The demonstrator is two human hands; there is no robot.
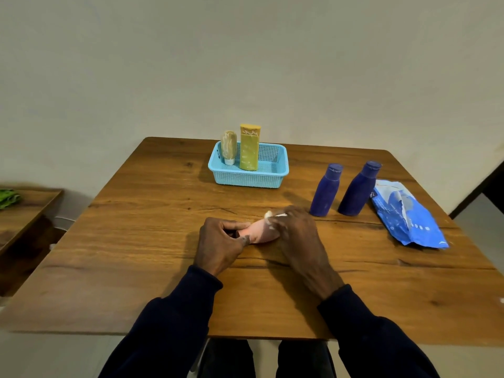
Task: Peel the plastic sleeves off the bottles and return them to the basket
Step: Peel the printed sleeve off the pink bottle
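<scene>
A pink bottle [260, 231] lies on its side on the wooden table [152, 241], held between both hands. My left hand [221, 242] grips its near end. My right hand [297, 236] covers the far end, fingers pinching a whitish bit of plastic sleeve [270, 214] near the bottle. A light blue basket [261, 175] stands at the back with a yellow bottle [249, 148] and a small beige tube [228, 147] upright in it. Two dark blue bottles [326, 190] [359, 189] stand upright to the right.
Crumpled blue plastic sleeves [406, 216] lie at the table's right side beside the blue bottles. A lower wooden surface [24, 211] with something green on it is off to the left. A plain wall rises behind the table.
</scene>
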